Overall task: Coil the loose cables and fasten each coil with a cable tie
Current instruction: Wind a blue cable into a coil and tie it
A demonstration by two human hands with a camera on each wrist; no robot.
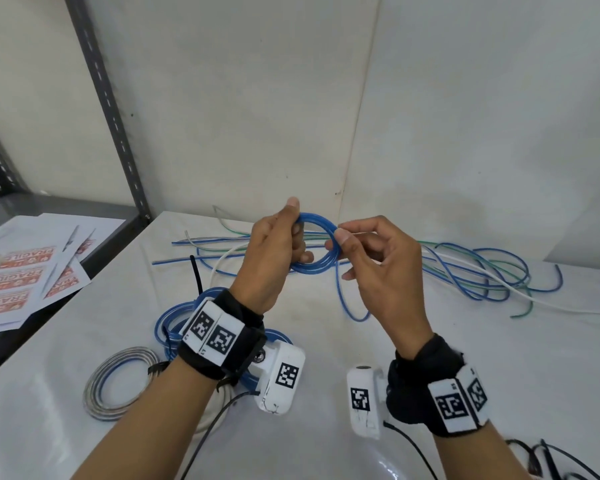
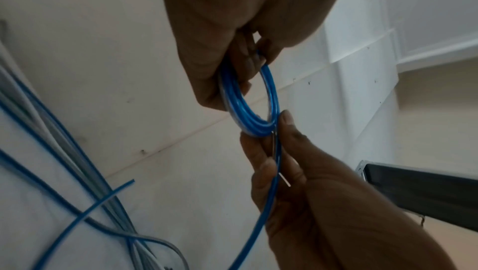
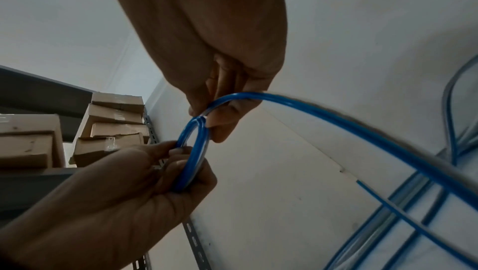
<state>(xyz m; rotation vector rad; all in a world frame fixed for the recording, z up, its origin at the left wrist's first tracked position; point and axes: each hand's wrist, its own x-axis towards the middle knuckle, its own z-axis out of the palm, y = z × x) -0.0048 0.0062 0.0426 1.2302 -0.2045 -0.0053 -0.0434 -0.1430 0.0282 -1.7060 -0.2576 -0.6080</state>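
Item: blue cable, part-wound, held above the table (image 1: 430, 375).

Left hand (image 1: 274, 258): fingers and thumb curled round the left side of the coil (image 1: 317, 245), clamping several turns together. In the left wrist view the turns run through the closed fingers and out below them.

Coil: small ring of thin blue cable, held between the two hands, upright and clear of the table. Judged light, springy and smooth-jacketed; the turns will likely fan open if the clamp slackens. Best held where the turns bunch, across all strands at once.

Right hand (image 1: 378, 261): thumb and forefinger pinch the coil's right side, where the tail (image 1: 343, 296) leaves it. The tail hangs down from the pinch, then bends right on the table.

Right of the hands: loose cables (image 1: 482, 271), blue, green and white, uncoiled on the table.

Below the left wrist: tied coils (image 1: 122, 382), already fastened.
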